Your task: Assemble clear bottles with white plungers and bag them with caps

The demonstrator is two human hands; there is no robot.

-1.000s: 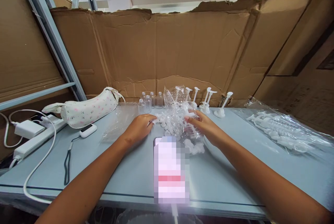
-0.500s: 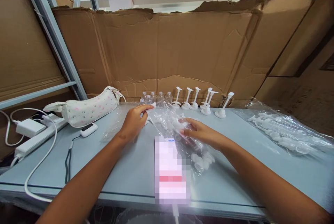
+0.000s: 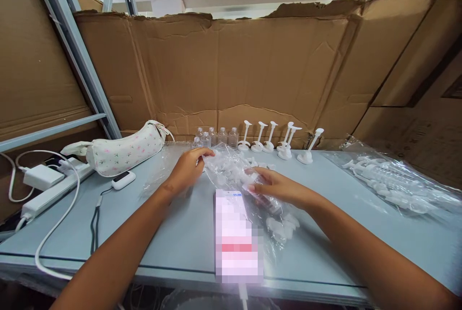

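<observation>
A clear plastic bag (image 3: 234,175) with several small white parts lies on the grey table (image 3: 173,233), just beyond a phone (image 3: 238,235) with a blurred screen. My left hand (image 3: 187,170) pinches the bag's far left end, fingers closed on the film. My right hand (image 3: 277,187) grips the bag's middle from the right, fingers curled over it. Loose white caps (image 3: 281,226) sit inside the bag near my right wrist.
Small clear bottles (image 3: 214,137) and white pump stems (image 3: 274,139) stand in a row at the cardboard back wall. A floral pouch (image 3: 122,151), a small white device (image 3: 122,180) and a power strip (image 3: 46,194) with cables lie left. Another bag of pump parts (image 3: 393,185) lies right.
The bag, held bunched upright before, has been pulled down and laid flatter on the table. My left hand moved from the table to the bag's far end; my right hand drew nearer.
</observation>
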